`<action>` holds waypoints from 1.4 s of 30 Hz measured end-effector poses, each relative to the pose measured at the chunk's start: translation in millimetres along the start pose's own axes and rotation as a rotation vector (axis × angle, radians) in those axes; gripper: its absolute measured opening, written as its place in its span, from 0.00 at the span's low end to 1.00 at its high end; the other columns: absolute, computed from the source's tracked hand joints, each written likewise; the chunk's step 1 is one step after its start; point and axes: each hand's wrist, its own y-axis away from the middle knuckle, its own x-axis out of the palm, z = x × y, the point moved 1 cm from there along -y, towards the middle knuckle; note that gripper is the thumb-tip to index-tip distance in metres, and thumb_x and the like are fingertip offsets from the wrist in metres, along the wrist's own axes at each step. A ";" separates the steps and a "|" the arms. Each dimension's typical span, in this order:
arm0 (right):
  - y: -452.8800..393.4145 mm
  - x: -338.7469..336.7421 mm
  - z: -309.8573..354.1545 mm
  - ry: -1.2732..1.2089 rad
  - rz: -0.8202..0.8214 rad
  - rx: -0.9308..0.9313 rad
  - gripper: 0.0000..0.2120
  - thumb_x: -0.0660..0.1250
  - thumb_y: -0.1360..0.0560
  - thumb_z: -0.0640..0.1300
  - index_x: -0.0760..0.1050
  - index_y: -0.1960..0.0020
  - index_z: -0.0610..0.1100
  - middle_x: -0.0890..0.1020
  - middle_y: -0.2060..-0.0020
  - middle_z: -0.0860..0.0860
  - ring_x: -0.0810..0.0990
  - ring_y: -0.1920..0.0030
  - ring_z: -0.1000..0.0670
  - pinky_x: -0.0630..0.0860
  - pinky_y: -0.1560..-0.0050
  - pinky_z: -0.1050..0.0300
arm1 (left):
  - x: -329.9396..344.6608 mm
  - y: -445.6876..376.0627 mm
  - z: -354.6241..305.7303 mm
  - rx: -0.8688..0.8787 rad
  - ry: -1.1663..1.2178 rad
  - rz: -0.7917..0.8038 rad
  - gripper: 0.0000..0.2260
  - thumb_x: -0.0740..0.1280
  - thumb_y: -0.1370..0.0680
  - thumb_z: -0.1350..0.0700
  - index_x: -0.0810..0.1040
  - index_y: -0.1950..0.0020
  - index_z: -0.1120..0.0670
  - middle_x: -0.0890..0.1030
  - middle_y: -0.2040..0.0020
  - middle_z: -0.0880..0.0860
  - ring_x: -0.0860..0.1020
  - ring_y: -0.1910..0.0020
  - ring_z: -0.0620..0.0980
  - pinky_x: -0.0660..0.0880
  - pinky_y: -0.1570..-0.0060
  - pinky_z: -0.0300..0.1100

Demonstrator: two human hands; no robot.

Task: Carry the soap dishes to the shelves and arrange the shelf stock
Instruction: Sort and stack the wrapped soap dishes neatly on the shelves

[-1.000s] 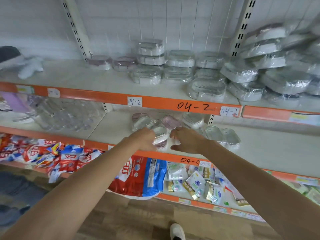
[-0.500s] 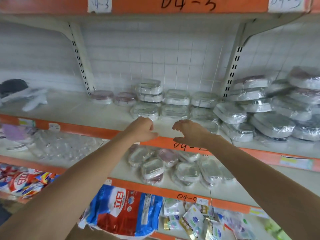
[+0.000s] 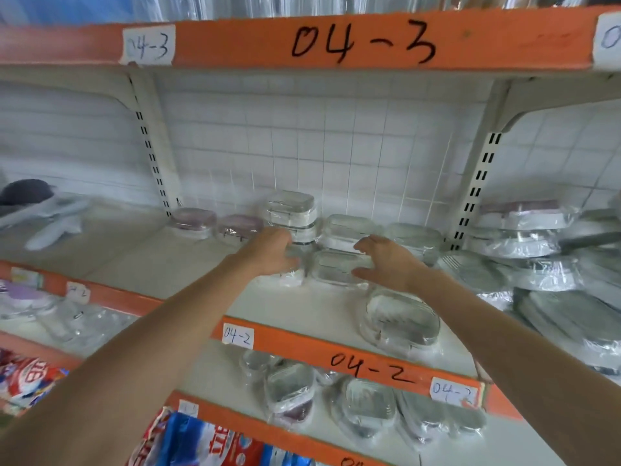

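Dishes (image 3: 339, 267) were found in three groups. On the 04-2 shelf (image 3: 174, 264), about nine wrapped soap dishes could be counted in the middle bay: two pink ones (image 3: 193, 222) at the back left, a stack of two (image 3: 291, 213) beside them, clear ones in rows to the right, and one lone dish (image 3: 401, 319) near the front edge. On the shelf below, roughly five more (image 3: 290, 393) were seen, though the plastic film blurred the count. A pile of larger oval dishes (image 3: 524, 250) was heaped in the right bay; their number could not be told.

Each dish was shown as a rounded oblong, clear-lidded over a white or pinkish base, sealed in shiny film.

Two hands were held over the middle group. The left hand (image 3: 270, 252) was curled onto a wrapped dish below the stack, its fingers hidden behind it, so the grip could not be made out fully. The right hand (image 3: 386, 260) was spread, fingers apart, with thumb and fingers set at either side of the clear dish in the front row.

An orange rail (image 3: 353, 42) marked 04-3 was seen overhead. A dark and white object (image 3: 37, 206) lay at far left, and printed bags (image 3: 201, 442) were stocked lower down. The reach was flanked by slotted uprights (image 3: 151, 156).
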 end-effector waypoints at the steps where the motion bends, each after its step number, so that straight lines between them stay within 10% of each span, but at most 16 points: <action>1: -6.9 0.1 -2.0 -0.012 0.001 0.005 0.27 0.65 0.23 0.52 0.64 0.29 0.41 0.69 0.33 0.45 0.68 0.33 0.45 0.68 0.35 0.51 | -0.8 -6.8 2.6 0.006 0.009 0.005 0.12 0.69 0.26 0.54 0.70 0.63 0.58 0.75 0.55 0.62 0.76 0.48 0.60 0.65 0.58 0.46; 7: -51.9 4.0 -10.6 -0.039 -0.052 0.056 0.28 0.65 0.23 0.52 0.63 0.28 0.41 0.69 0.32 0.46 0.68 0.33 0.45 0.67 0.35 0.53 | -8.2 -60.4 23.7 0.132 0.017 -0.084 0.24 0.70 0.25 0.53 0.71 0.32 0.60 0.72 0.35 0.56 0.70 0.34 0.54 0.65 0.39 0.41; 25: -123.0 18.2 -40.5 -0.040 -0.007 0.315 0.42 0.70 0.29 0.59 0.55 0.25 0.41 0.61 0.29 0.46 0.60 0.29 0.45 0.61 0.30 0.52 | -15.7 -166.8 78.7 0.264 -0.119 0.278 0.51 0.76 0.32 0.42 0.48 0.21 0.57 0.49 0.21 0.51 0.49 0.23 0.48 0.49 0.26 0.40; 42: -139.7 26.3 -48.4 0.210 0.059 0.297 0.53 0.72 0.36 0.67 0.51 0.24 0.42 0.62 0.31 0.47 0.59 0.31 0.44 0.61 0.31 0.49 | -4.6 -170.3 80.3 0.325 -0.288 0.203 0.53 0.71 0.30 0.37 0.42 0.22 0.59 0.47 0.21 0.55 0.48 0.23 0.52 0.47 0.26 0.42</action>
